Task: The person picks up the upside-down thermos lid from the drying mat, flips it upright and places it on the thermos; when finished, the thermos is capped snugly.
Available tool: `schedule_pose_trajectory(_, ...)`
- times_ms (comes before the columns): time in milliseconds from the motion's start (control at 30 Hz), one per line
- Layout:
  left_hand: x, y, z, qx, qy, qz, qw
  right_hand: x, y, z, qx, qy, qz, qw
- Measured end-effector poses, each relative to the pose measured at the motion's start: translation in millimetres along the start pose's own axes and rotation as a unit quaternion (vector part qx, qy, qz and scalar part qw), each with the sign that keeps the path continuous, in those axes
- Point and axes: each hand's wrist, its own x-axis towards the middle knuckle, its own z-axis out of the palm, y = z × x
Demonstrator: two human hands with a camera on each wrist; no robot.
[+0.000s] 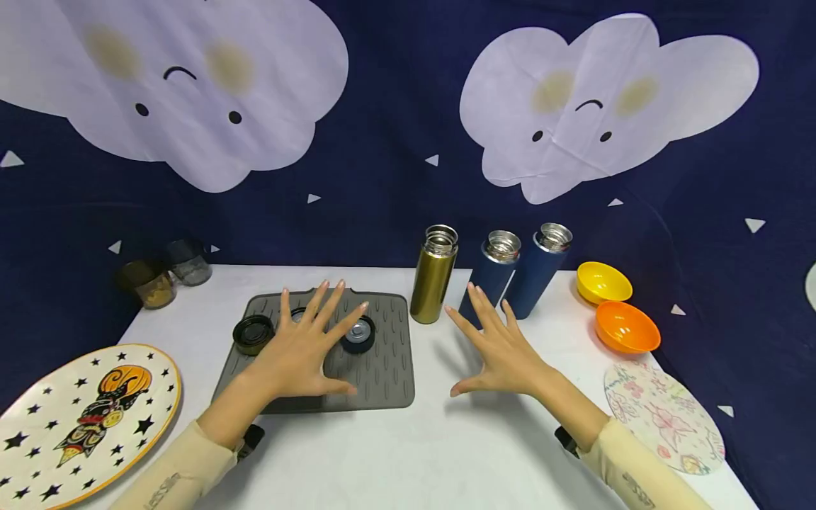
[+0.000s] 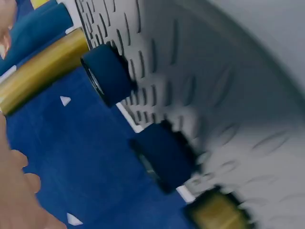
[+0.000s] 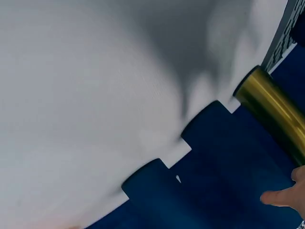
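A: Where do the bottles stand?

B: Near the far edge of the table (image 1: 408, 460), right of the gray ridged mat (image 1: 390, 372). The gold bottle (image 1: 432, 289) is just beside the mat's right edge, then come the left navy bottle (image 1: 489, 283) and the right navy bottle (image 1: 534, 285). All three are upright and uncapped, steel necks showing.

A: And the hands?

B: Both empty. The left hand (image 1: 301, 355) is above the mat, its grip spread wide. The right hand (image 1: 500, 355) has its grip spread too, in front of the left navy bottle; whether its fingertips touch that bottle cannot be told.

A: How would a bottle handle?

B: Likely stiff metal, lighter if nothing is inside, which does not show. The colored wall looks smooth, so it could slip, and a tall body tips easily. The best hold is probably around mid-body, clear of the threaded neck.

A: The lids?

B: The gold lid (image 1: 253, 336) lies by the mat's left edge, the right navy lid (image 1: 358, 336) farther right, the left navy lid (image 2: 164, 157) between them. They look light and rigid; a pinch across the side wall should suit.
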Motion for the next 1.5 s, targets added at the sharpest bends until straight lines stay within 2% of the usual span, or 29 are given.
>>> schedule_pose_trajectory(100,-9.0,-6.4,3.3,-0.036,0.053,-0.021,0.9977,-1.9,0.3,3.7,0.034,0.019,0.014,0.999)
schedule_pose_trajectory(200,-18.6,-11.3,8.1,-0.077,0.106,-0.045,0.9903,-3.3,-0.6,7.1,0.083,0.039,0.03,0.995)
schedule_pose_trajectory(367,-33.6,-18.6,17.0,-0.16,0.146,-0.102,0.9709,-6.3,-6.0,12.5,0.173,0.049,0.073,0.981)
schedule_pose_trajectory(500,-43.1,-28.1,21.6,-0.231,0.145,-0.147,0.9509,-6.9,-10.9,17.1,0.266,0.048,0.104,0.957)
schedule_pose_trajectory(667,-50.2,-43.2,22.2,-0.313,0.132,-0.207,0.9173,-6.0,-17.0,20.8,0.372,0.045,0.126,0.919)
schedule_pose_trajectory(733,-52.6,-48.6,21.7,-0.308,0.143,-0.243,0.9086,-5.2,-20.3,22.1,0.41,0.033,0.138,0.901)
schedule_pose_trajectory(800,-54.4,-53.5,21.0,-0.281,0.159,-0.285,0.9024,-3.9,-23.6,23.5,0.439,0.019,0.144,0.886)
schedule_pose_trajectory(867,-55.1,-57.9,19.7,-0.258,0.173,-0.329,0.8921,-2.1,-27.1,25.1,0.464,0.008,0.151,0.873)
schedule_pose_trajectory(967,-55.5,-64.3,18.0,-0.248,0.176,-0.377,0.875,0.9,-31.9,28.3,0.485,-0.003,0.149,0.862)
schedule_pose_trajectory(1100,-53.9,-70.5,18.4,-0.273,0.135,-0.409,0.8605,2.5,-37.7,31.1,0.503,-0.015,0.148,0.852)
schedule_pose_trajectory(1267,-51.9,-74.8,20.5,-0.272,0.074,-0.432,0.857,2.8,-45.1,32.6,0.518,-0.028,0.147,0.842)
schedule_pose_trajectory(1500,-51.9,-79.4,23.5,-0.232,0.007,-0.422,0.8761,1.8,-56.0,32.3,0.531,-0.052,0.145,0.833)
